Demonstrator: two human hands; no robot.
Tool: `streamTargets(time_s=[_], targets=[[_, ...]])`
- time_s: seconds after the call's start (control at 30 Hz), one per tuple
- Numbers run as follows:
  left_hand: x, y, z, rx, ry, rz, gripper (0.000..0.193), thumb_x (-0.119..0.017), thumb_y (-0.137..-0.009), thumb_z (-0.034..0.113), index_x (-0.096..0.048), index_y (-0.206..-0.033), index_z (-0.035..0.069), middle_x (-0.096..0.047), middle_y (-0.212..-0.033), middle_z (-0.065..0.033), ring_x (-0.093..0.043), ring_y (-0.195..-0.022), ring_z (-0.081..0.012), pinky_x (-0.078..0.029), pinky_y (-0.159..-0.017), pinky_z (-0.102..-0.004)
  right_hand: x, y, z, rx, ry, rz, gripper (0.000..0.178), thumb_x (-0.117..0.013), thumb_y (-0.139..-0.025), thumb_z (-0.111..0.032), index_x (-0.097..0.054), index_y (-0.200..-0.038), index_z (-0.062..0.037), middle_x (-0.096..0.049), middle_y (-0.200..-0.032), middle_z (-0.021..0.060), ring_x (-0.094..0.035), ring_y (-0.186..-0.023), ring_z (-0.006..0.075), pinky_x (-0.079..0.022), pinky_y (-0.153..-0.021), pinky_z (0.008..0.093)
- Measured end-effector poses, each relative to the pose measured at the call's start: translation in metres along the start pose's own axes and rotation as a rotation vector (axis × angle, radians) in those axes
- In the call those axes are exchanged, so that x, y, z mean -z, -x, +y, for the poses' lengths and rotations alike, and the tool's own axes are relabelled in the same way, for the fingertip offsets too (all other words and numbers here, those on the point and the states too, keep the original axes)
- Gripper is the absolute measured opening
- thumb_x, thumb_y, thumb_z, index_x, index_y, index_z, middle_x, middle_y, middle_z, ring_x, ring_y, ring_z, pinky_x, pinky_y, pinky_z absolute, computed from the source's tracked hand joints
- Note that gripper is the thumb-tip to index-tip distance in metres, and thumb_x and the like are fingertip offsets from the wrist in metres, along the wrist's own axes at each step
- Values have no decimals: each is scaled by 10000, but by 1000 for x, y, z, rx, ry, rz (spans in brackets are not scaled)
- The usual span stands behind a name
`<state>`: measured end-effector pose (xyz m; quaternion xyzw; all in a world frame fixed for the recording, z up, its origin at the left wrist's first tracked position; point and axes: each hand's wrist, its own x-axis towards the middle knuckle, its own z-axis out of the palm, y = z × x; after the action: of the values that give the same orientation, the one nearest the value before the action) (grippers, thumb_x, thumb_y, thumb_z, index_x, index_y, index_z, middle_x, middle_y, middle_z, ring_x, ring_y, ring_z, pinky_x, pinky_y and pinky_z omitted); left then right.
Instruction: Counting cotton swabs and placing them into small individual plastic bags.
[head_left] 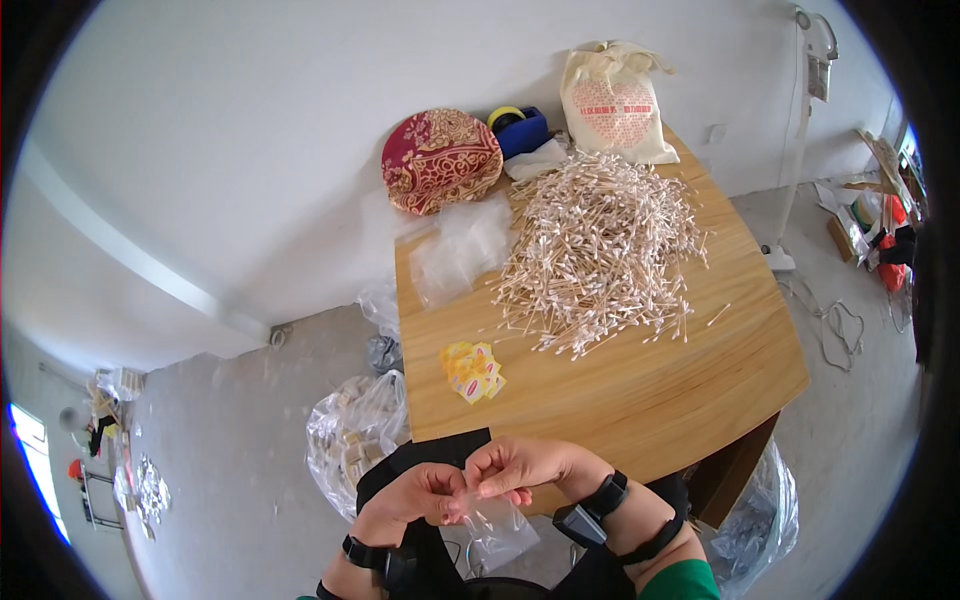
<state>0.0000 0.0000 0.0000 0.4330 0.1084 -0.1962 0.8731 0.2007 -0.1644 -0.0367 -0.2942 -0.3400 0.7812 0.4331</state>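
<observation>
Close to my lap, just off the table's near edge, my left hand [432, 494] and my right hand [507, 468] meet at the top of a small clear plastic bag [503, 535]. Both sets of fingers pinch its upper edge, and the bag hangs down looking flat. Past my hands a small stack of yellow and white printed cards [472, 371] lies on the wooden table [600, 400]. A large heap of cotton swabs [605, 250] covers the table's far middle. Left of the heap lie more flat clear bags [462, 250].
Along the wall stand a red and gold patterned cushion [442, 160], a blue tape dispenser [522, 130] and a cream drawstring bag [618, 105]. Filled plastic sacks [360, 430] sit on the floor left of the table, another [760, 510] at right. A white stand [795, 180] rises behind.
</observation>
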Motion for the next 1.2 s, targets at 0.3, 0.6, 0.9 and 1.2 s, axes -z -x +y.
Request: streamTargets(time_s=[0.3,0.6,0.9,1.2], targets=[[0,-3,-17,-104,19,116,214,-805,-887,186,-692,-1001,44,-699,-954,10,-645,-900,-100,-500,-853,-249,-36,6,-13,452,-39,103,291,-790,-899,-274,-758,-931,14,-585,-958,23,-536,-932,128,-416,-868,285],[-4,9,-18,-44,67,77,893,-827,-868,319,-315,-1523,-6,-537,-1402,-109,-521,-1298,-206,-407,-1110,-367,-48,10,-28,11,530,75,347,-703,-895,-124,-741,-1235,-184,-732,-866,19,-678,-767,145,-537,-722,310],[-34,12,-32,22,-970,402,621,-881,-771,210,-572,-1283,43,-648,-1170,-133,-635,-1118,-287,-504,-976,-361,-61,-19,12,12,1057,112,426,-571,-823,12,-706,-1195,-145,-693,-1196,94,-668,-1029,329,-531,-798,414],[53,49,-29,-174,-1788,998,573,-830,-713,107,-579,-1229,92,-623,-1101,-125,-598,-1089,-345,-441,-1034,-476,-29,2,1,275,841,545,361,-579,-874,-60,-720,-1200,-128,-730,-1122,97,-700,-926,320,-557,-821,397]])
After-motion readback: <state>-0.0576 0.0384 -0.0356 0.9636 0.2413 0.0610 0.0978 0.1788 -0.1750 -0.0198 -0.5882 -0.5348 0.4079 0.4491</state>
